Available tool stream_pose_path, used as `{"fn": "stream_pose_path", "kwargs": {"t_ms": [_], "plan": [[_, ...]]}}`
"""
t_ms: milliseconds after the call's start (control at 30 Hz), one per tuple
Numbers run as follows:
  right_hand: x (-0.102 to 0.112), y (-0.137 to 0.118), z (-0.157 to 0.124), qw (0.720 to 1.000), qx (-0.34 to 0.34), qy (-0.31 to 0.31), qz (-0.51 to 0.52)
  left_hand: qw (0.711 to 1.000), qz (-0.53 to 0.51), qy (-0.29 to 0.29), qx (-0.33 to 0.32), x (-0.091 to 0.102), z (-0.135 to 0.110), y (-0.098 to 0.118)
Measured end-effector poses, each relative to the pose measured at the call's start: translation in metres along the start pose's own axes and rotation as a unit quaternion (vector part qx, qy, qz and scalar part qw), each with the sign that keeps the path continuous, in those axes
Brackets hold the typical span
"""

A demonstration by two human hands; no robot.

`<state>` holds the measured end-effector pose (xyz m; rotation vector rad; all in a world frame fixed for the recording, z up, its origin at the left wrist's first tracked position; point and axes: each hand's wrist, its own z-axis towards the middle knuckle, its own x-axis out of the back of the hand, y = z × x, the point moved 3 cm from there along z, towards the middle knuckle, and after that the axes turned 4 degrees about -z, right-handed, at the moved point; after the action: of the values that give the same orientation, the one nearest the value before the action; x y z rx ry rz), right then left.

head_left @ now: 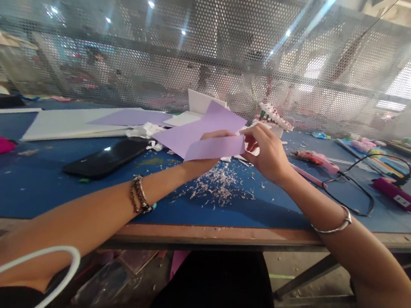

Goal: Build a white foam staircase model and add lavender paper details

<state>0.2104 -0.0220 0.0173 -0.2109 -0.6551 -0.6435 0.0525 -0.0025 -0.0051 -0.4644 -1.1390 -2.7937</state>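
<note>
Both hands hold a lilac sheet [207, 134] in the air above the middle of the blue surface [38, 189]. The left hand [204, 165], largely hidden behind the sheet, grips it from below with one digit showing over a flap. The right hand [268, 154] pinches the sheet's right edge between thumb and fingers. The sheet appears already creased, with a lower flap turned up against the larger panel. No tool touches it, so the folding seems partly done. Pale scraps [220, 185] are scattered on the surface just beneath the hands. A dark phone [106, 158] lies to the left, with white boards [71, 124] farther off. A glue gun [316, 159] and a looped black cable [357, 191] lie to the right, apart from the hands. A perforated screen [127, 56] closes the far side. Nothing stands between the hands and the sheet.
</note>
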Motion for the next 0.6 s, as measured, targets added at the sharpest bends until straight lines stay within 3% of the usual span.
{"fn": "stream_pose_path", "kwargs": {"t_ms": [100,233,300,367,500,600], "plan": [[-0.002,-0.008,-0.001,1.0,0.005,-0.012,-0.006,0.994,-0.1,0.002,-0.041,-0.006,0.0,0.003],[-0.004,-0.016,-0.004,0.997,0.001,-0.04,-0.065,0.982,-0.183,-0.044,0.0,-0.018,0.001,0.0],[-0.006,-0.021,-0.005,0.995,0.01,-0.042,-0.095,0.981,-0.16,-0.111,-0.021,-0.023,0.0,0.003],[-0.008,-0.026,-0.005,0.993,0.034,-0.04,-0.11,0.98,-0.126,-0.139,-0.062,-0.024,-0.001,0.008],[-0.01,-0.031,-0.004,0.99,0.068,-0.02,-0.126,0.99,-0.09,-0.091,-0.062,-0.017,-0.002,0.012],[-0.011,-0.03,-0.004,0.991,0.074,-0.007,-0.115,0.99,-0.084,-0.1,-0.051,-0.017,-0.003,0.012]]}}
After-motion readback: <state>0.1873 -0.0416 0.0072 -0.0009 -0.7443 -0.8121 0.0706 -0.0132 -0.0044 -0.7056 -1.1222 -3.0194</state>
